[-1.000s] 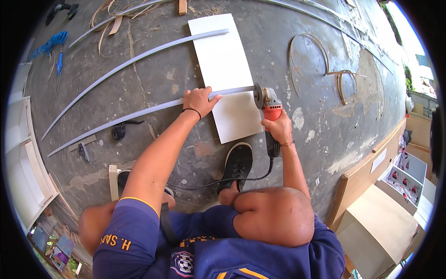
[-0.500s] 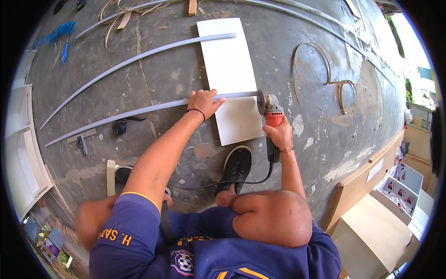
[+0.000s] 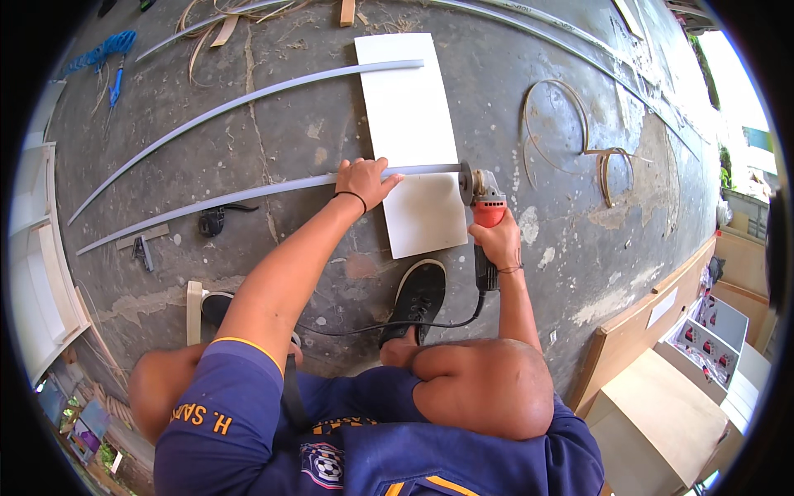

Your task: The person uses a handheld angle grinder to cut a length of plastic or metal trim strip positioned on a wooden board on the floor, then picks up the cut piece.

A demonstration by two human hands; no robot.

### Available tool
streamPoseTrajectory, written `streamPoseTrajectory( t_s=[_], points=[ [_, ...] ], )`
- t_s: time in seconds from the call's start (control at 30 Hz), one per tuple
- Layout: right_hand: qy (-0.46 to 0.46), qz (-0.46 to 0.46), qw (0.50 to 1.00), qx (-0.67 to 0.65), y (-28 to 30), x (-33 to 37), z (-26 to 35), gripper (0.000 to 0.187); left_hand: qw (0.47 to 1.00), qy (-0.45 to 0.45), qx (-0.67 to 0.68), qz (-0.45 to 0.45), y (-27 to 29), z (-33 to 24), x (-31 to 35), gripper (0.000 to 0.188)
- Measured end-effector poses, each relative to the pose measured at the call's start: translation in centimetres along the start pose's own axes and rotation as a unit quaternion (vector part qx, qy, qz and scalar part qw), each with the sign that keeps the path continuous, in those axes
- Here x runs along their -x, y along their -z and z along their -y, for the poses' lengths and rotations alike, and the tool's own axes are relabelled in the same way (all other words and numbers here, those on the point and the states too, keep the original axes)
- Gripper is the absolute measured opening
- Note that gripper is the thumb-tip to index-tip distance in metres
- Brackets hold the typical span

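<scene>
A long pale grey strip [image 3: 240, 198] lies across a white board [image 3: 409, 120] on the floor. My left hand [image 3: 362, 182] is closed over the strip near the board's left edge and presses it down. In my right hand [image 3: 499, 240] is a red and black angle grinder [image 3: 486, 217], gripped round its body. Its disc [image 3: 466, 182] stands upright against the strip's right end; whether it spins I cannot tell. Farther off, a second pale strip [image 3: 248, 99] rests with its right end on the same board.
The grinder's black cord [image 3: 372, 332] passes by my shoe [image 3: 416, 302]. On the left lie a black tape measure [image 3: 212, 221] and a small square [image 3: 145, 250]. A coiled blue air hose [image 3: 99, 54] is at the far left, thin looped strips [image 3: 585, 132] at right, wooden boxes [image 3: 662, 413] at lower right.
The view has shifted very slightly. My hands, the grinder and the strip keep the same places relative to each other.
</scene>
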State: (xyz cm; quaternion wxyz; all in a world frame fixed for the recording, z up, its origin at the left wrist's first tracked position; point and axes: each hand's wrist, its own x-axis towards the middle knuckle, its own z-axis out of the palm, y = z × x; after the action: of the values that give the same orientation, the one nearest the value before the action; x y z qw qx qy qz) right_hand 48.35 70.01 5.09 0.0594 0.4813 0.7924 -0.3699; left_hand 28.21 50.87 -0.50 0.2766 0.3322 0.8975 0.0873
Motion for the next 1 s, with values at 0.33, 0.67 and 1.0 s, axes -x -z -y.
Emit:
streamPoseTrajectory(
  t_s=[0.33, 0.67, 1.0],
  points=[
    [-0.006, 0.011, 1.000, -0.005, 0.0, 0.1, 0.1, 0.047, 1.000, -0.003, -0.004, -0.015, -0.2, 0.2, 0.0, 0.047],
    [0.000, 0.005, 1.000, 0.006, -0.2, -0.3, -0.8, 0.049, 1.000, -0.003, -0.001, -0.024, -0.1, 0.0, 0.0, 0.047],
    [-0.011, 0.004, 0.995, -0.096, 0.2, -0.6, -1.8, 0.045, 0.991, -0.060, 0.079, -0.088, 0.4, 1.0, -0.5, 0.055]
  ],
)
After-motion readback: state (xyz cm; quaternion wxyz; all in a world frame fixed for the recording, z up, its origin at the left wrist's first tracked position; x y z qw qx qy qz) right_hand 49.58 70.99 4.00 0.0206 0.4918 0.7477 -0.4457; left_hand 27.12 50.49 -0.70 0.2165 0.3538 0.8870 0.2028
